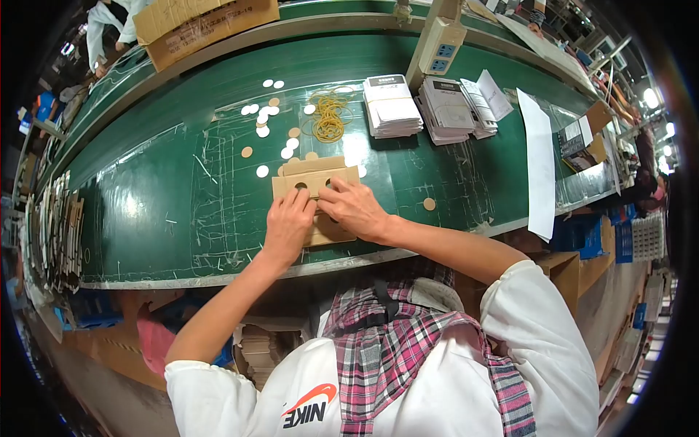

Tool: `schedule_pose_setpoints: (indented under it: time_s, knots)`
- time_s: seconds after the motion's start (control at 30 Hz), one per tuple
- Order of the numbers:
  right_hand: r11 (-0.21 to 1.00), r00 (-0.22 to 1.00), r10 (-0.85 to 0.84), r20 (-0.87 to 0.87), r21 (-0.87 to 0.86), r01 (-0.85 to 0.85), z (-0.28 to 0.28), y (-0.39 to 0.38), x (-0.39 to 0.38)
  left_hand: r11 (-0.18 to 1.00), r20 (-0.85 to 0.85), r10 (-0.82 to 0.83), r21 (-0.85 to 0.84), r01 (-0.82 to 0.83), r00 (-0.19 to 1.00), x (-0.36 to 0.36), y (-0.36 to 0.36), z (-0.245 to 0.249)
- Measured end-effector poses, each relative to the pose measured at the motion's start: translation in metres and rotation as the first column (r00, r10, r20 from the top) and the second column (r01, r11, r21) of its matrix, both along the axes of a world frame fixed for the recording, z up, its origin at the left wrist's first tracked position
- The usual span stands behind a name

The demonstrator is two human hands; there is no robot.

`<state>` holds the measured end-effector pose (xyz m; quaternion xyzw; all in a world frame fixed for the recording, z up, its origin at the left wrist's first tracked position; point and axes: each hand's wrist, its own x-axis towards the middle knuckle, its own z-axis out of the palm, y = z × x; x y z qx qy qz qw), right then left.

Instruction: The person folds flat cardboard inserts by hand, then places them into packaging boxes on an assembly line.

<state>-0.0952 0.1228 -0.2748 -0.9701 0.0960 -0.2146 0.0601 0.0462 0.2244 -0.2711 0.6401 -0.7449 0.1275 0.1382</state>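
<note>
A brown cardboard piece (317, 175) with two round holes lies near the front edge of the green table, with folded flaps along its far side. My left hand (290, 219) is on its left part, fingers bent and closed on the cardboard by the left hole. My right hand (354, 209) grips it by the right hole, fingertips pressed together. Both palms hide the piece's near part. Just beyond it lie scattered white discs (262, 171) and brown cardboard discs (247, 152), which match the holes in size.
Yellow rubber bands (329, 125) lie in a heap beyond the hands. Banded stacks of printed booklets (394, 109) stand at the back right, near a post with a power socket (442, 58). A white sheet (539, 160) hangs over the right edge. Flat cardboard (62, 233) stands at far left.
</note>
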Motion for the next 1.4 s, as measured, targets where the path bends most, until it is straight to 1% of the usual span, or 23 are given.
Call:
schedule_pose_setpoints:
  time_s: [0.1, 0.17, 0.27, 0.3, 0.33, 0.37, 0.43, 0.5, 0.6, 0.67, 0.77, 0.8, 0.83, 0.9, 0.93, 1.03, 1.07, 1.1, 1.17, 1.2, 1.3, 1.33, 1.4]
  knots:
    - [0.993, 0.998, 0.058, -0.008, -0.103, -0.059, -0.002, 0.003, -0.006, 0.999, 0.014, 0.046, 0.027, -0.047, 0.999, -0.008, 0.01, -0.004]
    - [0.981, 0.996, 0.092, -0.012, -0.169, -0.092, 0.0, 0.006, -0.01, 0.999, 0.004, 0.04, 0.002, -0.04, 0.999, -0.009, 0.018, -0.005]
    - [0.977, 0.983, 0.063, -0.172, -0.19, -0.096, 0.001, 0.013, -0.022, 0.998, -0.024, 0.067, 0.008, -0.067, 0.997, -0.011, 0.033, -0.009]
    - [0.978, 0.987, 0.035, -0.156, -0.196, -0.065, -0.004, 0.02, -0.027, 0.997, -0.039, 0.075, 0.026, -0.074, 0.996, -0.015, 0.041, -0.012]
    - [0.978, 0.99, 0.004, -0.139, -0.205, -0.033, -0.009, 0.026, -0.032, 0.991, -0.113, 0.109, 0.096, -0.098, 0.988, -0.019, 0.047, -0.01]
    - [0.976, 0.992, -0.028, -0.12, -0.219, 0.001, -0.012, 0.029, -0.036, 0.99, -0.14, 0.116, 0.101, -0.102, 0.983, -0.02, 0.049, -0.013]
    - [0.982, 0.988, 0.003, -0.156, -0.184, -0.032, -0.009, 0.027, -0.04, 0.989, -0.191, 0.133, 0.096, -0.116, 0.973, -0.02, 0.047, -0.016]
    - [0.983, 0.983, 0.027, -0.181, -0.173, -0.059, -0.004, 0.023, -0.038, 0.989, -0.191, 0.125, 0.099, -0.108, 0.974, -0.02, 0.047, -0.014]
    - [0.994, 0.991, -0.018, -0.131, -0.106, 0.004, 0.006, 0.013, -0.04, 0.99, -0.159, 0.112, 0.1, -0.097, 0.981, -0.018, 0.044, -0.009]
    - [0.998, 0.989, -0.036, -0.142, -0.064, 0.027, 0.002, 0.012, -0.046, 0.993, -0.119, 0.111, 0.047, -0.106, 0.987, -0.017, 0.043, -0.01]
    - [0.988, 0.948, -0.043, -0.314, -0.154, -0.006, 0.0, 0.03, -0.047, 0.994, -0.103, 0.1, 0.046, -0.096, 0.99, -0.021, 0.045, -0.014]
    - [0.966, 0.976, -0.032, -0.215, -0.257, -0.025, -0.008, 0.033, -0.046, 0.994, -0.103, 0.1, 0.042, -0.096, 0.99, -0.023, 0.047, -0.017]
    - [0.961, 0.974, -0.044, -0.221, -0.276, -0.019, -0.012, 0.033, -0.047, 0.994, -0.098, 0.107, 0.026, -0.105, 0.989, -0.022, 0.046, -0.017]
    - [0.95, 0.974, -0.06, -0.22, -0.312, -0.012, -0.015, 0.036, -0.045, 0.993, -0.13, 0.095, 0.079, -0.085, 0.987, -0.018, 0.045, -0.014]
    - [0.977, 0.972, -0.054, -0.23, -0.211, 0.005, -0.012, 0.033, -0.045, 0.992, -0.145, 0.091, 0.104, -0.076, 0.985, -0.016, 0.045, -0.012]
    - [0.98, 0.994, -0.086, -0.075, 0.176, 0.098, 0.006, 0.017, -0.055, 0.988, -0.304, 0.146, 0.001, -0.153, 0.941, 0.003, 0.042, 0.008]
    - [0.949, 0.984, -0.178, -0.005, 0.263, 0.173, 0.013, 0.016, -0.061, 0.96, -0.371, 0.239, -0.049, -0.276, 0.897, 0.011, 0.043, 0.004]
    - [0.894, 0.969, -0.248, 0.021, 0.391, 0.22, 0.01, 0.011, -0.064, 0.936, -0.512, 0.321, 0.043, -0.35, 0.797, 0.015, 0.042, 0.005]
    - [0.716, 0.918, -0.395, 0.03, 0.636, 0.287, -0.003, 0.008, -0.071, 0.862, -0.715, 0.479, 0.272, -0.428, 0.51, 0.018, 0.046, 0.003]
    - [0.652, 0.912, -0.411, -0.018, 0.693, 0.307, -0.002, 0.007, -0.072, 0.872, -0.678, 0.468, 0.25, -0.42, 0.567, 0.018, 0.047, -0.003]
    - [0.812, 0.891, -0.445, 0.09, 0.459, 0.36, 0.0, 0.006, -0.075, 0.853, -0.582, 0.511, 0.254, -0.456, 0.632, 0.0, 0.05, -0.012]
    - [0.81, 0.884, -0.457, 0.095, 0.456, 0.369, -0.003, 0.006, -0.078, 0.848, -0.549, 0.521, 0.245, -0.47, 0.653, -0.005, 0.05, -0.012]
    - [0.804, 0.868, -0.485, 0.111, 0.447, 0.392, -0.008, 0.003, -0.083, 0.837, -0.643, 0.544, 0.374, -0.399, 0.539, -0.014, 0.046, -0.005]
